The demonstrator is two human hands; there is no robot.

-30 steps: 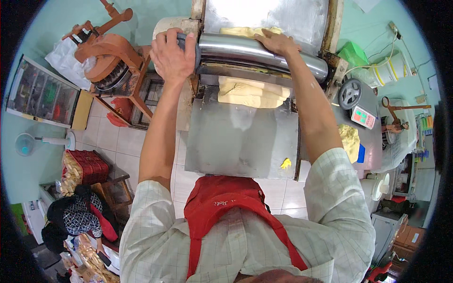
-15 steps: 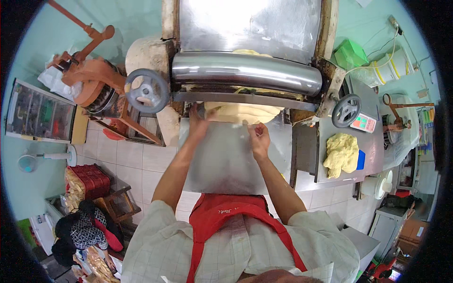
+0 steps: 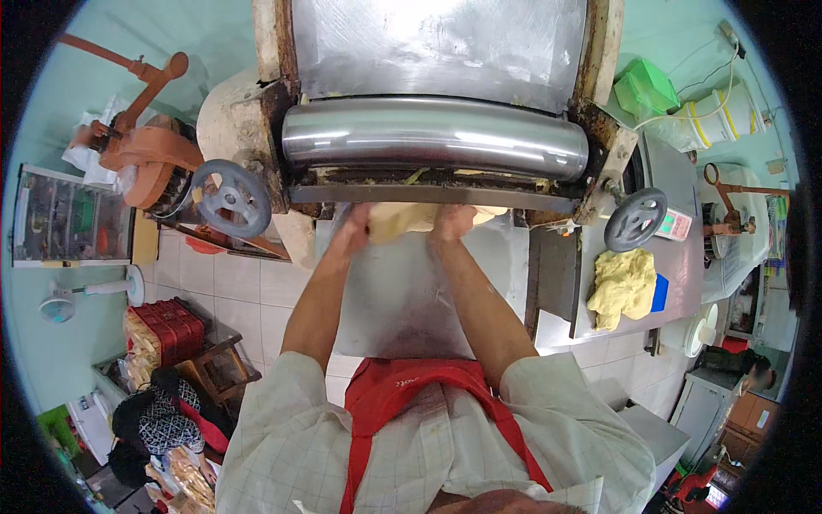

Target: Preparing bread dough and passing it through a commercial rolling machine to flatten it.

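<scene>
A pale yellow slab of dough [image 3: 401, 220] lies at the top of the metal tray [image 3: 402, 300], below the front bar of a dough sheeter. The bar hides its far part, and its near left part is smeared by motion. My left hand [image 3: 349, 230] grips the left end, its fingers partly under the bar. Further right, my right hand [image 3: 452, 223] is closed on the dough, knuckles up, with some dough showing beyond it. Just above both hands is the sheeter's shiny steel roller [image 3: 437, 137].
Handwheels [image 3: 231, 199] [image 3: 635, 220] flank the roller. A lump of yellow dough [image 3: 622, 287] sits on the right-hand table beside a blue scraper [image 3: 658, 295] and a scale [image 3: 675, 225]. An orange machine [image 3: 150, 163] stands at left. Another person [image 3: 167, 411] is at lower left.
My right hand has moved up and left onto the dough; my left hand stays near its left end. Dough no longer shows behind the roller. The view has shifted slightly closer to the machine.
</scene>
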